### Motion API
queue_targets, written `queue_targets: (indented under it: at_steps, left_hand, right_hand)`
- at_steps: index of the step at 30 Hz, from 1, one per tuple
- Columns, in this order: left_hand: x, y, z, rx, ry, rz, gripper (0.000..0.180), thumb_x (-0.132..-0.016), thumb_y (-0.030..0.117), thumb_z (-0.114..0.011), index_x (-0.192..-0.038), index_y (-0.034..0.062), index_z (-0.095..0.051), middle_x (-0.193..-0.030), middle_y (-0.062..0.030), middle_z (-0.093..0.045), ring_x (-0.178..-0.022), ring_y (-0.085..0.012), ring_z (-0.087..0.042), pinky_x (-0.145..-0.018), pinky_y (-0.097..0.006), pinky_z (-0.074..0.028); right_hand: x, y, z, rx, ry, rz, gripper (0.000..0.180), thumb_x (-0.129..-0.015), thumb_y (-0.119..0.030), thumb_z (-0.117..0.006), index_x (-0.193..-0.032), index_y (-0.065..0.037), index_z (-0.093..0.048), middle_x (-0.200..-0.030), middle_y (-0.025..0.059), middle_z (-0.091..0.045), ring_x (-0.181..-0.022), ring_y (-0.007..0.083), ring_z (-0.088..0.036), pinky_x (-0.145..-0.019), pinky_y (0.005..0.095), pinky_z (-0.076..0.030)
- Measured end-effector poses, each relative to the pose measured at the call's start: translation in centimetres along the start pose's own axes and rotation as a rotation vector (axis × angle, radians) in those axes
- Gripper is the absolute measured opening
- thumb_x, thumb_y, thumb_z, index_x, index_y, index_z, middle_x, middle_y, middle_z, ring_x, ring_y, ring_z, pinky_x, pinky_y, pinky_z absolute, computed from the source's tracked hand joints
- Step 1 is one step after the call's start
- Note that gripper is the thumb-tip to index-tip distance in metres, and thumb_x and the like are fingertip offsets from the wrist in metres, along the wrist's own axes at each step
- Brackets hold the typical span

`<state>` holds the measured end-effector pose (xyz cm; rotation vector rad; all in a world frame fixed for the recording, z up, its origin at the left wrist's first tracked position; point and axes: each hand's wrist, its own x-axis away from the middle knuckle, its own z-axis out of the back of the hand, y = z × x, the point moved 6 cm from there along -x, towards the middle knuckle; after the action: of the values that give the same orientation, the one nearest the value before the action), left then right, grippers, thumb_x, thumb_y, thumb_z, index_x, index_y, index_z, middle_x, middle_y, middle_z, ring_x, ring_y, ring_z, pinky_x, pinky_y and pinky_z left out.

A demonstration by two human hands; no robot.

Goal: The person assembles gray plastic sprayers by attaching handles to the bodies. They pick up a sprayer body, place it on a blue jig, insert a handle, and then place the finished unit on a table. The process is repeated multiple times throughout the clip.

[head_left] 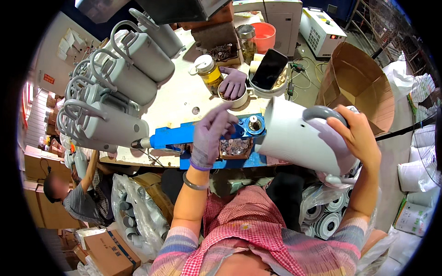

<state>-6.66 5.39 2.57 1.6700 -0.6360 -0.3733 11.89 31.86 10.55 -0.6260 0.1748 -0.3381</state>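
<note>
My right hand (353, 133) is wrapped round the dark grey loop handle of a large light-grey cylindrical jug (299, 138). The jug lies tilted on its side, its open end facing left beside a blue bench fixture (184, 135). A metal post stands up from the fixture's right end, close to the jug's rim. My left hand (212, 135), in a thin purple-grey glove, hovers over the middle of the fixture. Its fingers stretch to the upper right, somewhat apart, and no held thing shows. Below it sits an open box of small washer-like parts (235, 148).
Several grey jugs (133, 76) with handles crowd the table's left side. Behind the fixture are a yellow jar (208, 73), a cup with a spare glove (233, 85) and a phone (270, 69). A cardboard box (357, 83) stands at right. Another person (85, 200) works at far left.
</note>
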Motion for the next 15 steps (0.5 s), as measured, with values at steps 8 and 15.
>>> queue_targets:
  at_steps: [8,15]
  left_hand:
    - [2.1,-1.6,0.7,-0.160,-0.016,0.043,0.036,-0.099,0.029,-0.059,-0.109,-0.0044,-0.068,-0.090,-0.0031,-0.068,-0.081,-0.0073,-0.059,-0.075,-0.024,-0.051]
    - [1.1,-3.0,-0.4,-0.093,-0.019,0.066,0.040,-0.099,0.032,-0.058,-0.103,-0.0057,-0.069,-0.085,-0.0071,-0.071,-0.073,-0.0096,-0.063,-0.065,-0.027,-0.051]
  right_hand:
    - [-6.4,-9.2,-2.7,0.201,-0.136,0.305,0.050,-0.089,-0.055,-0.060,-0.090,-0.005,-0.065,-0.066,0.0210,-0.063,-0.069,0.0424,-0.063,-0.064,0.0496,-0.049]
    - [-7.6,-10.3,-5.3,0.117,-0.122,0.290,0.040,-0.091,-0.043,-0.063,-0.084,-0.003,-0.062,-0.060,0.0204,-0.056,-0.059,0.0417,-0.056,-0.057,0.0463,-0.043]
